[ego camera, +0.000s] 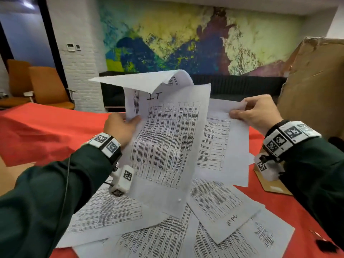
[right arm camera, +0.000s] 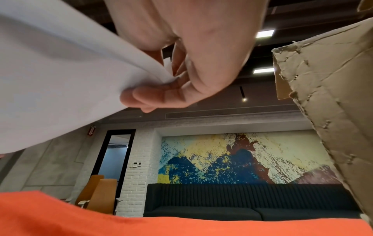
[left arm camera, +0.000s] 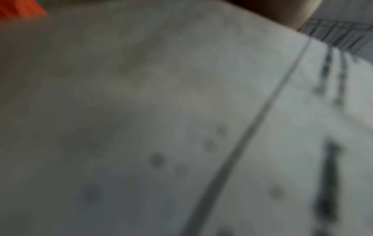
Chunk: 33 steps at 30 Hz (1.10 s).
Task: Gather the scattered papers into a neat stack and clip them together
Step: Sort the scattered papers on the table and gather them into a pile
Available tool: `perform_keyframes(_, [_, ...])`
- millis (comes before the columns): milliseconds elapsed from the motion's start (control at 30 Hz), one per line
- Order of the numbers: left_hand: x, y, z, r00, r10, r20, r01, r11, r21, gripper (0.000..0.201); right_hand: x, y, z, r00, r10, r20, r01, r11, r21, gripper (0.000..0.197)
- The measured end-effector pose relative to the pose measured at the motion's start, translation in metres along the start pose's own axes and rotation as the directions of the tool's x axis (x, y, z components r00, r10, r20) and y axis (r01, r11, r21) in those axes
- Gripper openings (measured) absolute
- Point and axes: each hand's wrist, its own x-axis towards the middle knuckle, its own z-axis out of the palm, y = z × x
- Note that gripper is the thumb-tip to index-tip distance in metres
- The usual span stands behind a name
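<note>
My left hand point(ego camera: 122, 125) grips a few printed sheets point(ego camera: 165, 138) by their left edge, lifted above the table; the topmost one curls over at its top. These held sheets point(left arm camera: 181, 111) fill the left wrist view, blurred. My right hand point(ego camera: 255, 112) pinches the top corner of another printed sheet point(ego camera: 225, 142) and raises it off the table. In the right wrist view the right hand's fingers point(right arm camera: 153, 95) curl under the white sheet point(right arm camera: 60, 79). Several more printed papers point(ego camera: 167, 229) lie fanned and overlapping on the red tablecloth point(ego camera: 46, 131) near the front edge.
A torn cardboard box point(ego camera: 316, 86) stands at the right, close to my right hand, also as the cardboard box point(right arm camera: 333, 95). A small black object point(ego camera: 326, 246) lies on the cloth at the lower right. Orange chairs point(ego camera: 46, 86) and a dark sofa point(ego camera: 242, 86) stand beyond the table.
</note>
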Motion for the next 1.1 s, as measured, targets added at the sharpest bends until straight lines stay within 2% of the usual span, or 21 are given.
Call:
perform_keyframes(233, [0.005,-0.007,0.001,1.0,-0.005,0.003,0.005,1.0,0.029,0.043,-0.004,0.001,0.001,1.0,0.015,-0.003,-0.015,1.0,-0.002,0.023])
perform_keyframes(433, [0.001,0.008,-0.009,0.985,0.09,-0.147,-0.108,0.986,-0.126,0.015,-0.01,0.0,0.006,0.996,0.059,0.068,-0.061,0.998,0.019,0.019])
perform_keyframes(533, [0.006,0.011,-0.01,0.978,0.11,-0.179,-0.136,0.98,-0.144,0.011,-0.011,-0.003,0.004,0.998,0.058,0.039,-0.059,0.998,0.03,0.019])
perform_keyframes(667, [0.019,0.003,-0.015,0.976,0.095,-0.195,-0.114,0.99,-0.085,0.019,-0.008,-0.012,-0.005,0.999,0.017,0.032,-0.017,1.0,0.005,0.022])
perform_keyframes(800, [0.033,-0.021,-0.034,0.975,0.019,-0.223,-0.022,1.0,-0.013,0.026,-0.002,-0.018,-0.03,1.0,-0.003,-0.012,0.002,0.995,-0.102,0.02])
perform_keyframes(967, [0.04,-0.044,-0.062,0.986,-0.024,-0.166,0.039,0.996,0.086,0.028,0.0,-0.032,-0.075,0.998,-0.07,-0.009,0.066,0.977,-0.201,0.023])
perform_keyframes(1100, [0.032,-0.044,-0.061,1.0,0.008,0.024,-0.008,1.0,-0.004,0.015,-0.001,-0.048,-0.092,0.99,-0.108,0.086,0.12,0.982,-0.147,0.023])
